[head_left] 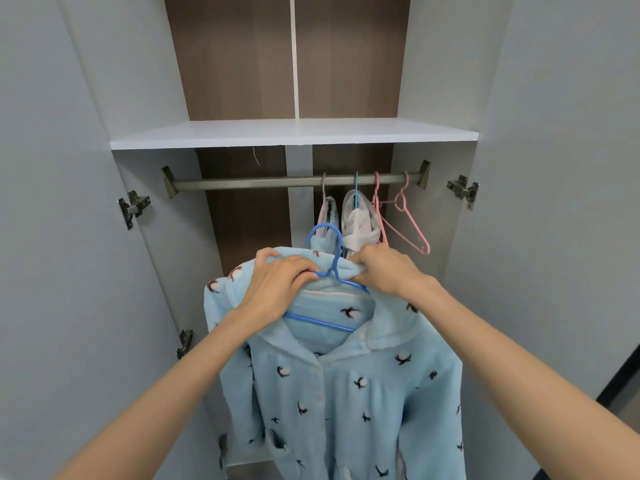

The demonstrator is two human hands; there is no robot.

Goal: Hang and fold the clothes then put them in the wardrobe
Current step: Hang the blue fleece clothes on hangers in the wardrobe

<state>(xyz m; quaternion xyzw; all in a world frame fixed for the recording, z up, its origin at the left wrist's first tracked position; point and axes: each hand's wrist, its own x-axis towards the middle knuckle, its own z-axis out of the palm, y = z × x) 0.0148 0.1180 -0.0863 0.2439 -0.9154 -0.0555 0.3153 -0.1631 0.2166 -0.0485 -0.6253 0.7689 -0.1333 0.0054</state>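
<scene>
A light blue fleece pyjama top (346, 393) with a dark bird print hangs on a blue plastic hanger (332, 258) in front of the open wardrobe. My left hand (277, 282) grips the hanger's left shoulder together with the collar fabric. My right hand (384, 268) pinches the collar fabric and the hanger's right shoulder. The hanger's hook is below the metal rail (259, 183) and not on it.
On the rail's right half hang a striped garment (329, 216), a white garment (358, 226) on a blue hanger and empty pink hangers (405, 223). A white shelf (294, 133) lies above the rail. Both wardrobe doors (52, 237) stand open at the sides.
</scene>
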